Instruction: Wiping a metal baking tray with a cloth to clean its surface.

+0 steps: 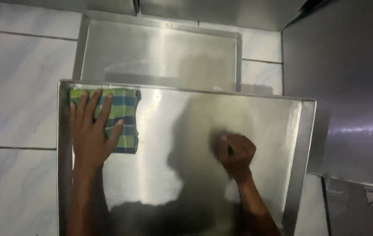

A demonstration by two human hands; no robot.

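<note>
Tray (256, 118), a wide steel sheet with low rims, lies before us on the floor (20, 78): stiff, slick, probably light. Our left hand (91, 133) presses a soft checked cloth (125, 118) flat into its corner, fingers spread; our right hand (237, 153) rests fisted mid-tray, contents unclear. We'd lift by the rims.

Bare tray floor (169, 144) between raised rims (302, 148)
</note>
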